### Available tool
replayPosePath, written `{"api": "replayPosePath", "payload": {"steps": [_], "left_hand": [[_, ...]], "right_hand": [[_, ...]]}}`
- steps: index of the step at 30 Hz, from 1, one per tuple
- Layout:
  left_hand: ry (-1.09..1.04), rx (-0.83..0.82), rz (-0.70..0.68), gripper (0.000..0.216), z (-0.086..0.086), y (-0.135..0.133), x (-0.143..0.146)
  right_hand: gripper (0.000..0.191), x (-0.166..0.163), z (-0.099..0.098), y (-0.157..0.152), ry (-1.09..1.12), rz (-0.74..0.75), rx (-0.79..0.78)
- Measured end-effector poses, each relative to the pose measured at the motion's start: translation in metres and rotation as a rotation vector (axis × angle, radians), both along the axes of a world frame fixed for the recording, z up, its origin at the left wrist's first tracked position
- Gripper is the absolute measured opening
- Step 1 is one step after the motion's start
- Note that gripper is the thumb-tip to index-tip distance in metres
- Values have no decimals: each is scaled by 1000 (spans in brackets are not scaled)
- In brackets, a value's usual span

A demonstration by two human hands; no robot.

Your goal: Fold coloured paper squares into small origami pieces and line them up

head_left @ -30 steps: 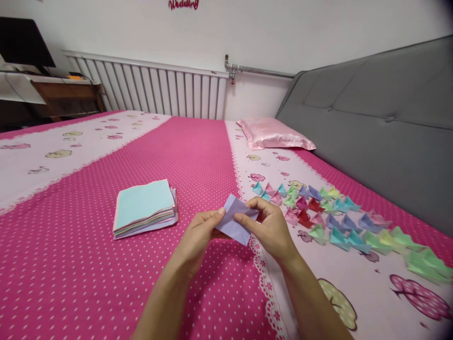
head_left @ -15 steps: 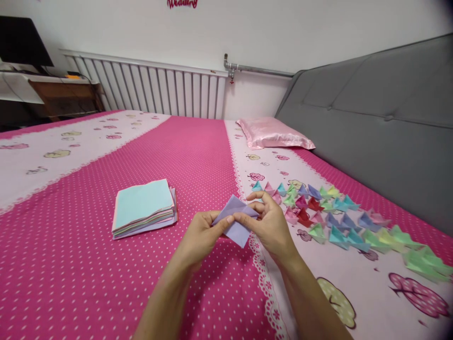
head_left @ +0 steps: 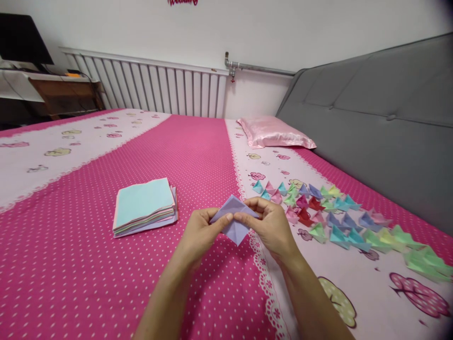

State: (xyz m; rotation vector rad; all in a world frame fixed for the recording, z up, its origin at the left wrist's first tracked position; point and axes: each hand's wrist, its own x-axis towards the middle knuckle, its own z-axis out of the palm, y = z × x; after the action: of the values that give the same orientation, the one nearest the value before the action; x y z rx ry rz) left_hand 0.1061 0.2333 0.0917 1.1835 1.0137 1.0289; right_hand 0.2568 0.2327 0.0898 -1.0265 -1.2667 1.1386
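Grip of both hands closed on one lilac paper (head_left: pixel 236 233), pinched from either side. Left hand (head_left: pixel 201 231) has the paper's left corner, thumb on top; right hand (head_left: pixel 271 225) has the right corner, same way. Thumb tips nearly meet at the middle of the upper face. Fingers behind the paper mostly hidden. Paper shaped as a diamond: one corner points to the far edge of the bed (head_left: pixel 88 274), the opposite one back toward the person. Creases visible on the lower half.

Position: paper held over the bed's dotted pink band, next to a lace-pattern border (head_left: pixel 268 283); nearer the headboard edge than the left edge.

Left of the left hand, well apart: a paper stack (head_left: pixel 144 203), pale blue sheet uppermost, layers of other colours showing along its uneven sides. Lies flat on the pink band.

Beyond the right hand, toward the headboard edge: many folded paper boats (head_left: pixel 348 223) in loose slanting rows on the pale tree-print band. Teal, pink, green, purple, red, yellow. Largest green ones sit at the near right end.

Satin pillow (head_left: pixel 275 132) near the far right corner of the bed, close to the grey headboard (head_left: pixel 375 94). White radiator (head_left: pixel 152 85) along the far edge. Dark monitor (head_left: pixel 23 38) past the far left corner.
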Motion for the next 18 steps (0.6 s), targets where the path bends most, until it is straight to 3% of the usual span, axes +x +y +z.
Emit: {"api": "replayPosePath", "payload": {"steps": [18], "left_hand": [[-40,14,54,33,1,0,-2]], "right_hand": [[26,5,1,2,-12,5,-22]]}}
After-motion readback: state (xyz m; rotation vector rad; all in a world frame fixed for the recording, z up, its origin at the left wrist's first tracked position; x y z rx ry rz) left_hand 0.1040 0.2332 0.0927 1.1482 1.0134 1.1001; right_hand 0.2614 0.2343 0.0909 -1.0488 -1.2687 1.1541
